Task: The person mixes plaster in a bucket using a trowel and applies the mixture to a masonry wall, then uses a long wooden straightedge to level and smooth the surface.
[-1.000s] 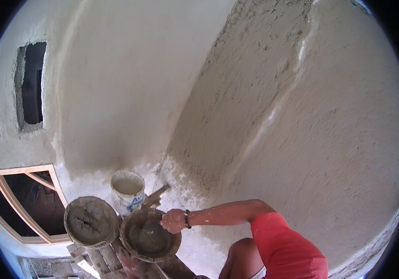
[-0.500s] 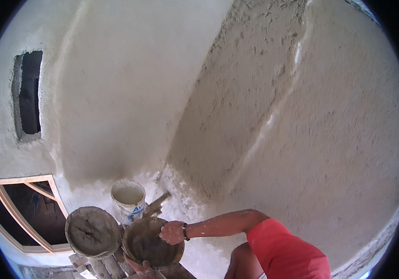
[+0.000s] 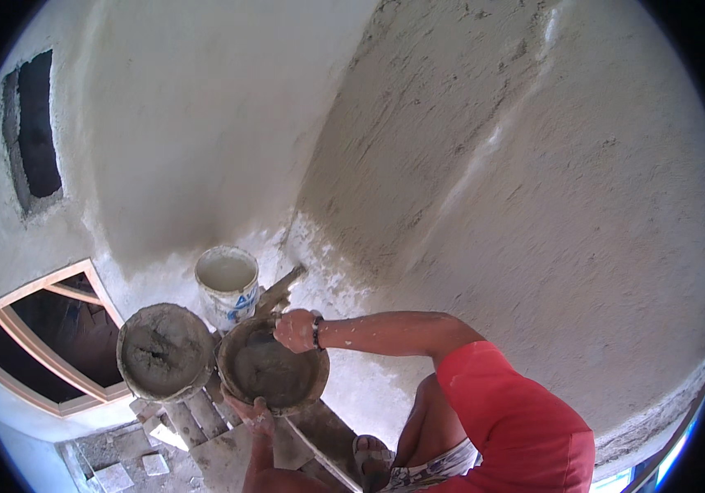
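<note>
My right hand (image 3: 293, 330) is closed on a tool handle (image 3: 278, 323) at the upper rim of a round pan (image 3: 269, 370) of wet grey mortar; the tool's working end is hard to make out. My left hand (image 3: 250, 411) grips the lower left rim of the same pan, fingers curled on its outside. A second basin (image 3: 163, 353), full of grey mortar, sits beside the pan on the left. A white bucket (image 3: 225, 300) of pale liquid stands behind the two.
Rough wooden planks (image 3: 205, 423) support the containers. The plastered wall (image 3: 492, 205) has two rough slots and a wood-framed opening (image 3: 89, 271) at left. A floor (image 3: 131, 460) with broken pieces lies below. My bent leg and sandalled foot (image 3: 369, 452) are beside the planks.
The view has tilted, so wall and containers sit higher. My left hand has come into view on the pan's rim. My right hand has moved toward the pan's upper edge.
</note>
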A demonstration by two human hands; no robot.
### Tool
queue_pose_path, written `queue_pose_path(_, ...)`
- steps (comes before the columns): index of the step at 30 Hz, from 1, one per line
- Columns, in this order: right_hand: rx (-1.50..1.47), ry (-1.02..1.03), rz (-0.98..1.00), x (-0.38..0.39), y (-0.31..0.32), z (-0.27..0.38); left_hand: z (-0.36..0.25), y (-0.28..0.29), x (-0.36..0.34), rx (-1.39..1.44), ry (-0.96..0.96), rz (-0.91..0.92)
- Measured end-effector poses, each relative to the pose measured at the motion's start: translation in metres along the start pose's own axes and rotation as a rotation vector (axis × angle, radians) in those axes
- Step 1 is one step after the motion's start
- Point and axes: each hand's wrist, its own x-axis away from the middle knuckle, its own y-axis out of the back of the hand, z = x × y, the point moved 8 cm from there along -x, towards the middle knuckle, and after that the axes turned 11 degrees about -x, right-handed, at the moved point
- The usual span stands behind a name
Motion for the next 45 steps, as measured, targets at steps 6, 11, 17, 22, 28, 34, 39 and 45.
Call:
queue_pose_path(6, -0.031, 0.183, 0.048, 0.009, 0.022, 0.053, -0.016, 0.019, -0.01, -0.093, -0.053, -0.006)
queue_pose_path(11, -0.03, 0.2, 0.122, 0.036, 0.045, 0.05, -0.006, 0.017, -0.028, -0.099, -0.017, 0.065)
queue_pose_path(17, -0.047, 0.288, -0.077, 0.039, 0.133, 0.05, 0.001, 0.02, -0.036, -0.076, -0.085, 0.104)
queue_pose_path(22, 0.099, 0.297, -0.215, -0.012, 0.139, 0.043, -0.009, 0.023, -0.039, -0.09, -0.043, 0.124)
queue_pose_path(28, 0.044, 0.238, 0.07, -0.004, 0.041, 0.072, -0.005, 0.02, -0.038, -0.002, -0.116, 0.091)
queue_pose_path(34, -0.064, 0.246, 0.172, 0.045, 0.079, 0.07, 0.014, 0.014, -0.04, 0.106, -0.054, 0.08)
queue_pose_path(39, -0.222, 0.136, 0.131, 0.064, 0.154, 0.075, -0.004, 0.022, -0.035, -0.02, -0.065, 0.082)
queue_pose_path(45, -0.29, 0.153, 0.248, 0.063, 0.071, 0.068, -0.024, 0.017, -0.036, 0.041, -0.076, 0.131)
